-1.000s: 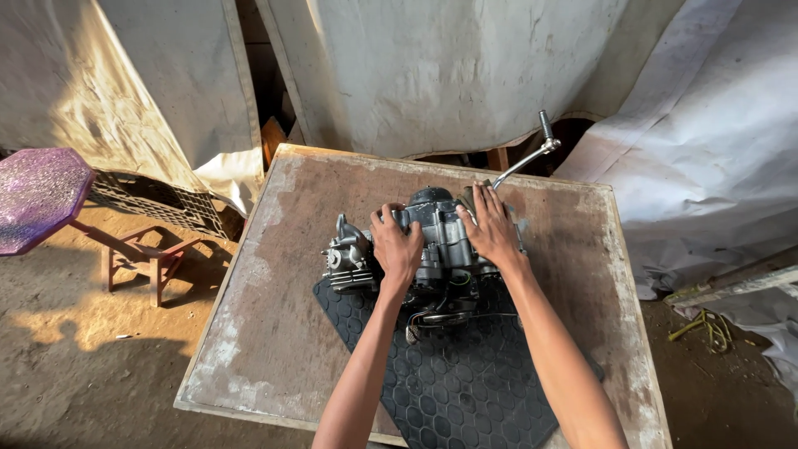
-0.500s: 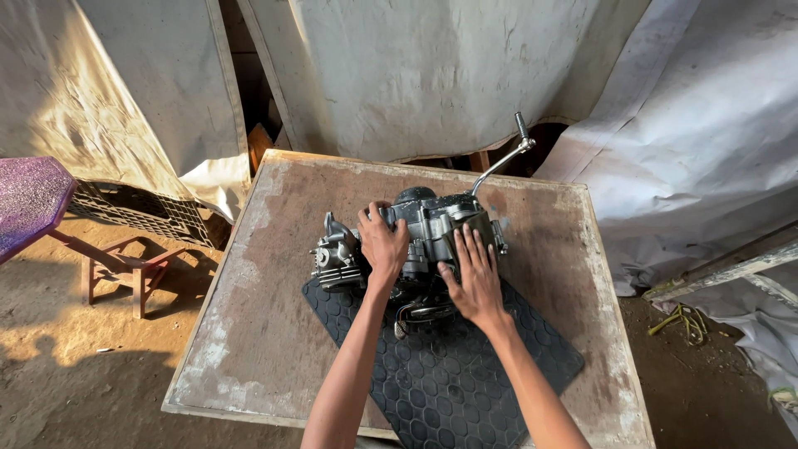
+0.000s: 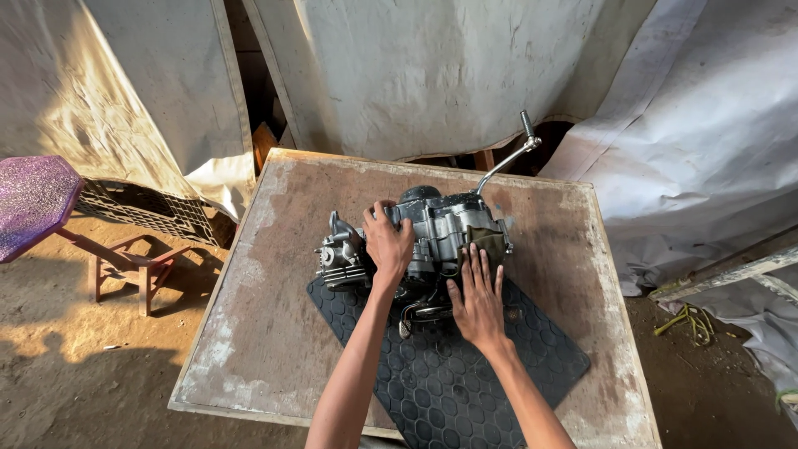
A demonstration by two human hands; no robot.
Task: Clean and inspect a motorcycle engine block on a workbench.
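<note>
The right hand [image 3: 480,301] has slid down off the top of the engine since a second ago and now lies nearer the person, while the left hand [image 3: 387,243] has stayed on the casing. The small motorcycle engine [image 3: 432,237] sits at the middle of the table [image 3: 266,274], its near half resting on the upper end of a black rubber mat [image 3: 465,378] and its far half on the bare board. It is grey cast metal, lumpy and ribbed, with a finned cylinder head jutting to the left and a thin chrome lever [image 3: 507,158] curving up and away from its right side to a short stubby tip.

The left hand is clenched over the top of the casing, fingers wrapped across the far edge, gripping the engine. The right hand is open and flat, 4 fingers spread and pointing away, the fingertips [image 3: 475,254] touching a dull olive patch on the engine's near right side and the palm lying on the mat; it grasps nothing.

The mat is stamped with a honeycomb of hexagons and lies askew, 1 corner hanging over the near edge. The tabletop is rough brown board, chalky white along its rims. Pale, creased tarpaulins [image 3: 432,75] hang behind, and a purple glittery stool [image 3: 33,204] stands to the left on the dirt floor.
</note>
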